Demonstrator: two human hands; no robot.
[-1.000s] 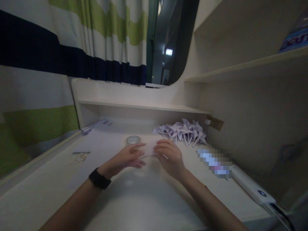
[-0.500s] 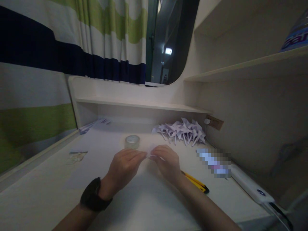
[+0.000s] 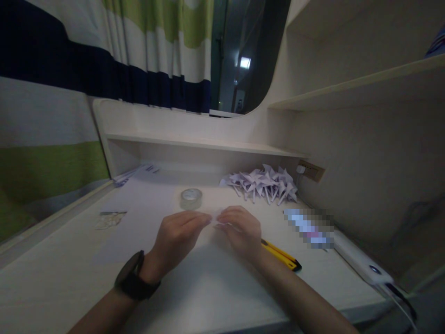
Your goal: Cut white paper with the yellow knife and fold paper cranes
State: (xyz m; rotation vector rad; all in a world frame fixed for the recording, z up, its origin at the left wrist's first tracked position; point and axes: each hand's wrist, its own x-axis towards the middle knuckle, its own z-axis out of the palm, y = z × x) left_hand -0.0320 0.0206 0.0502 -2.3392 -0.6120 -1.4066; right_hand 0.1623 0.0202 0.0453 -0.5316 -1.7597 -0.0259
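My left hand (image 3: pixel 177 236) and my right hand (image 3: pixel 239 229) meet over the middle of the pale desk (image 3: pixel 208 287). Between their fingertips they pinch a small pale piece of paper (image 3: pixel 215 219), mostly hidden by the fingers. A black watch (image 3: pixel 134 280) sits on my left wrist. Just beyond my left hand stands a roll of clear tape (image 3: pixel 191 198). A yellow and black utility knife (image 3: pixel 281 255) lies on the desk right beside my right wrist.
A heap of folded pale paper pinwheels (image 3: pixel 264 182) lies at the back right under a low shelf (image 3: pixel 205 144). A white power strip (image 3: pixel 361 266) runs along the right wall. Loose papers (image 3: pixel 134 174) and a small card (image 3: pixel 110 219) lie at the left. A striped curtain (image 3: pixel 52 93) hangs behind.
Both hands drew closer together and toward me, fingertips closing on the small paper. The view tilted down a little, and the tape roll and the utility knife came into sight.
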